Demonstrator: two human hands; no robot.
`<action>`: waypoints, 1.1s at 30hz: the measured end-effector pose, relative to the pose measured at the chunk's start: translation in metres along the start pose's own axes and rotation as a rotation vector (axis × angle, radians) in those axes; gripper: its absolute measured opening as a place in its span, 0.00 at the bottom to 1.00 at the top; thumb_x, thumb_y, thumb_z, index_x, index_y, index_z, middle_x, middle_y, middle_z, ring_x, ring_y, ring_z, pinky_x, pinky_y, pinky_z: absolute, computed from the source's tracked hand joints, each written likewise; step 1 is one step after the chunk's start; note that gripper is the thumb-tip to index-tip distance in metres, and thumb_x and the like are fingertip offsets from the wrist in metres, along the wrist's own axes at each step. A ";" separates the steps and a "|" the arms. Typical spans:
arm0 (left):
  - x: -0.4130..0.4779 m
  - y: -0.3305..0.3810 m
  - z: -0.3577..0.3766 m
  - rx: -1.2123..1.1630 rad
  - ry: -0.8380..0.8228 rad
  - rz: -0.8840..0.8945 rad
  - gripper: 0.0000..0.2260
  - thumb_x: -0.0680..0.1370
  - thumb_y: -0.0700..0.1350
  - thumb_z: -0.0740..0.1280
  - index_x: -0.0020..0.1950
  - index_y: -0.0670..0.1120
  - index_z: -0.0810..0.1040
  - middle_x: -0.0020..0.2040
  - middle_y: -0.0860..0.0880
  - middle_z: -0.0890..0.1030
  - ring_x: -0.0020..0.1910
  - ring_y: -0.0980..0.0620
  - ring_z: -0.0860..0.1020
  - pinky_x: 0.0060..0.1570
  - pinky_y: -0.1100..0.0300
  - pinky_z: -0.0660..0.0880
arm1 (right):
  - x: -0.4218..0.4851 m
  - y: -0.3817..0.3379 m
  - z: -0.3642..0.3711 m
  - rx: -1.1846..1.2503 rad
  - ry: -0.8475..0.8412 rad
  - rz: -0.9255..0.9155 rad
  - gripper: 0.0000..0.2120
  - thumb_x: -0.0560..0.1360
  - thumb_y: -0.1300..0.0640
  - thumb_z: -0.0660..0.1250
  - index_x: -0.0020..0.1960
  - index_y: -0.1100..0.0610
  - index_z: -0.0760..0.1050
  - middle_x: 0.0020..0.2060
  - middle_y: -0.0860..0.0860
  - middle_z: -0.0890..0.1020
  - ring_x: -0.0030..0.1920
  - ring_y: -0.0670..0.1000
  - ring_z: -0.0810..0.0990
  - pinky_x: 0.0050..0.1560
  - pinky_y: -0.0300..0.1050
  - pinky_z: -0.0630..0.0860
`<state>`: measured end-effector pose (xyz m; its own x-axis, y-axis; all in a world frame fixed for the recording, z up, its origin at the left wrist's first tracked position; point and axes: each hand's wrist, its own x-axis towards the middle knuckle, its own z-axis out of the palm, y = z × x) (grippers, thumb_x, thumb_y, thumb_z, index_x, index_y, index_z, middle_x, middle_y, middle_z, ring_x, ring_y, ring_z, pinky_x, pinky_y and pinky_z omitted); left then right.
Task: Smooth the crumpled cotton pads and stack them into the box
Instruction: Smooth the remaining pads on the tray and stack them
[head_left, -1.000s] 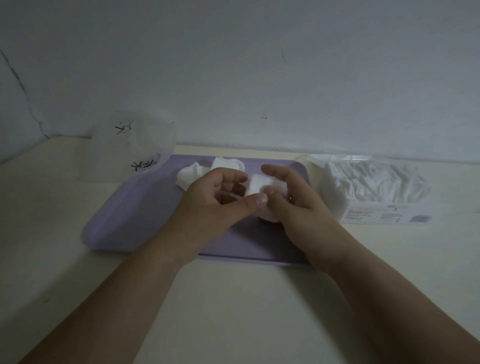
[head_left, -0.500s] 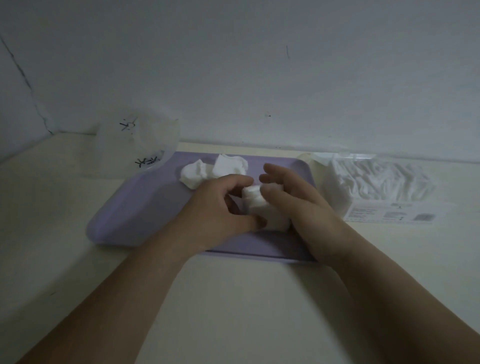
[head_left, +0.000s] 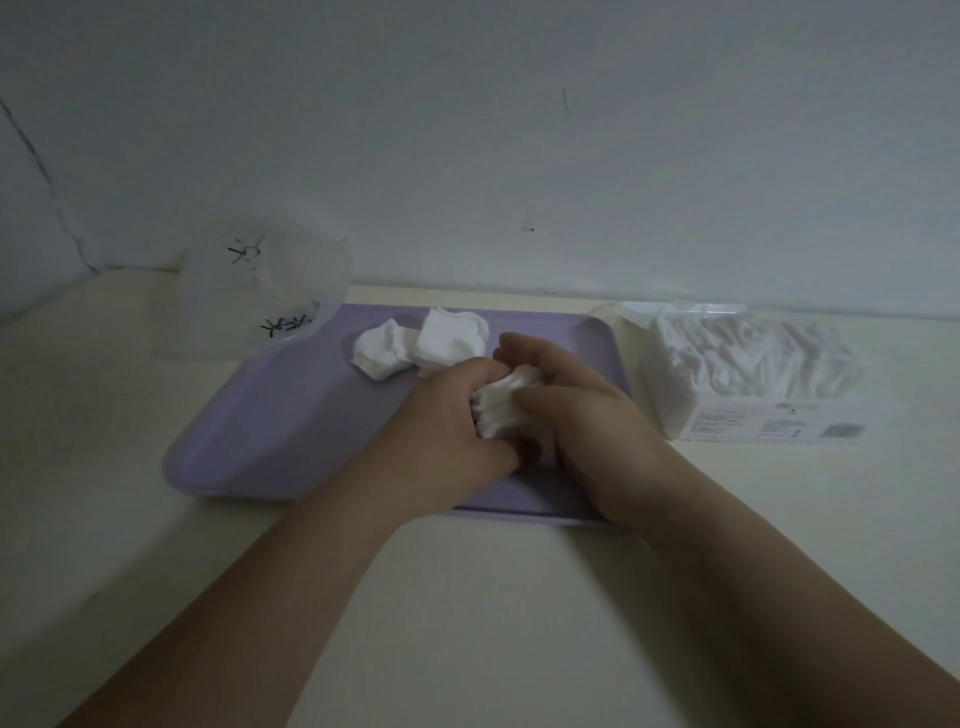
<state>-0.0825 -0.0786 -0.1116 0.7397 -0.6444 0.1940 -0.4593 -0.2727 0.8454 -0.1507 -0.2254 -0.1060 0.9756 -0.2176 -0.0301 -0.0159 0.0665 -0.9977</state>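
Note:
Both hands meet over the purple tray (head_left: 270, 447). My left hand (head_left: 441, 431) and my right hand (head_left: 576, 421) grip a small stack of white cotton pads (head_left: 501, 405) between them, fingers curled round it, just above the tray floor. Two more white crumpled pads (head_left: 376, 351) (head_left: 449, 338) lie at the tray's far edge, beyond my left hand. A clear box (head_left: 753, 374) packed with white pads stands on the table to the right of the tray, apart from my hands.
A clear plastic container with black marks (head_left: 260, 291) stands at the tray's far left corner. A pale wall rises right behind the table. Cream tabletop (head_left: 467, 597) stretches in front of the tray.
Both hands have closed tighter on the pad stack and lowered it toward the tray floor. My view has shifted slightly to the left.

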 end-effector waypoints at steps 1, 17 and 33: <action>0.000 0.000 0.000 0.012 0.019 0.000 0.18 0.70 0.41 0.80 0.55 0.52 0.80 0.45 0.52 0.86 0.44 0.54 0.84 0.44 0.54 0.81 | 0.001 0.000 -0.001 0.149 -0.035 0.034 0.28 0.68 0.62 0.65 0.67 0.49 0.78 0.67 0.49 0.81 0.63 0.53 0.82 0.55 0.49 0.79; 0.006 0.012 -0.024 -0.185 0.067 -0.114 0.22 0.68 0.36 0.82 0.58 0.48 0.80 0.52 0.48 0.85 0.44 0.58 0.83 0.49 0.58 0.82 | -0.002 -0.002 -0.022 -0.171 0.037 -0.174 0.25 0.67 0.64 0.82 0.61 0.48 0.82 0.53 0.51 0.88 0.54 0.51 0.86 0.55 0.48 0.84; 0.062 -0.014 -0.041 0.471 0.275 -0.224 0.11 0.74 0.54 0.73 0.48 0.47 0.84 0.45 0.51 0.85 0.46 0.49 0.82 0.46 0.56 0.78 | 0.003 0.001 -0.027 -0.145 0.232 -0.139 0.28 0.71 0.56 0.80 0.69 0.48 0.76 0.55 0.49 0.83 0.48 0.44 0.85 0.49 0.40 0.83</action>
<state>-0.0101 -0.0855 -0.0910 0.9155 -0.3425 0.2110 -0.3993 -0.7096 0.5805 -0.1540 -0.2526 -0.1091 0.8950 -0.4323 0.1103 0.0664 -0.1153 -0.9911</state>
